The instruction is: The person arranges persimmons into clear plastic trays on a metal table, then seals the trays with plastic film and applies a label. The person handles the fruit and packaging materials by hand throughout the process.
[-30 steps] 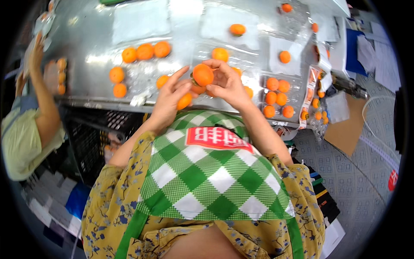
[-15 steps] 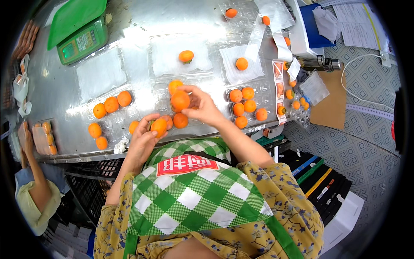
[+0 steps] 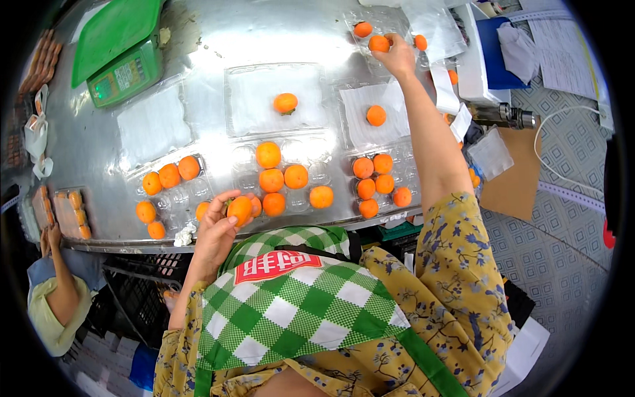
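Sorting orange fruit at the steel table

The left hand is gripping an orange fruit, fingers wrapped around it, just beside the nearest clear tray (partly filled); farther off, the right hand is closing its fingertips on another fruit over the far tray.

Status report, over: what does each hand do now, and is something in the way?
Left hand holds orange fruit near table edge. Right hand reaches far, on fruit in far tray. Filled clear trays between them; nothing blocks.
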`<state>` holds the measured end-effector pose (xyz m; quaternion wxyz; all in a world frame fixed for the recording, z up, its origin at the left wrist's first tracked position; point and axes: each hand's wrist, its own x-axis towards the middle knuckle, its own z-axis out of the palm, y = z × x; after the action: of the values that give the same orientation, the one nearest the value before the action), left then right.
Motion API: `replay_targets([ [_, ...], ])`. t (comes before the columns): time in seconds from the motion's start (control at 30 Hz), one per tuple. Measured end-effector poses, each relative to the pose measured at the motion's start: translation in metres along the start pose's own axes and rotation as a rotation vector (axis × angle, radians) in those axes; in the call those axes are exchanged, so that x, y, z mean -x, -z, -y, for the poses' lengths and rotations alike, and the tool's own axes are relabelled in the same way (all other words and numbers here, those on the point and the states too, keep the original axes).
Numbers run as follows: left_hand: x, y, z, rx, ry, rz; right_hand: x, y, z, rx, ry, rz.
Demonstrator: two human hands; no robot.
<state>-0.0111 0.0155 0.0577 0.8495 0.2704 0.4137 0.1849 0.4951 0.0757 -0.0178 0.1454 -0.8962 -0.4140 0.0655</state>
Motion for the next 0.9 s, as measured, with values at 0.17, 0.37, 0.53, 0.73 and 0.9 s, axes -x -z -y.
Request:
replay_targets([
  [0.17,-0.006,-0.005,-0.004,0.015,0.013,-0.007,-0.008,-0.001,0.011,0.127,-0.142,0.152],
  [0.37,-0.01,-0.005,-0.007,0.048,0.001,0.042,-0.004,0.001,0.028,0.292,-0.244,0.1],
  [0.53,-0.008,-0.002,-0.008,0.044,-0.007,0.011,-0.009,-0.012,0.024,0.403,-0.229,0.059],
  [0.73,-0.004,0.002,-0.012,0.297,-0.02,0.124,-0.02,-0.02,0.0,0.284,-0.24,0.209],
  [0.9,-0.004,0.007,-0.009,0.319,-0.009,0.097,-0.021,-0.021,0.011,0.311,-0.215,0.181],
])
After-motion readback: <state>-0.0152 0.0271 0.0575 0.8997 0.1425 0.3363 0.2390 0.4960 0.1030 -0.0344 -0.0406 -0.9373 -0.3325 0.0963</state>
